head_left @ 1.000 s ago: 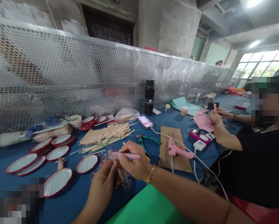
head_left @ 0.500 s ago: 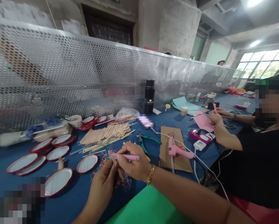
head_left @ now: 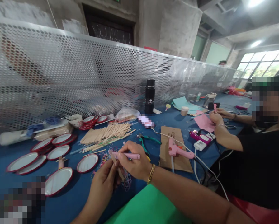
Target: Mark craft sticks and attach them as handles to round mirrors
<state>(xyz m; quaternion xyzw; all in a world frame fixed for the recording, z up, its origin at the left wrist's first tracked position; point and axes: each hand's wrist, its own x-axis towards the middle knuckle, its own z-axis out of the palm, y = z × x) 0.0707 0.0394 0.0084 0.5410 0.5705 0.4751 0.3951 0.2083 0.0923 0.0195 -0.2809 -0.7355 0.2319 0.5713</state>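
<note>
From above the near edge of the desk, the one head-worn view looks forward and down, close over the left hand and right hand, facing the perforated metal screen along the far edge.

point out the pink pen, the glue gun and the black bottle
Pink pen [head_left: 132, 156]: head view, on its barrel, toward the back end
Glue gun [head_left: 173, 150]: head view, on its body
Black bottle [head_left: 149, 94]: head view, on the middle of its side
</note>
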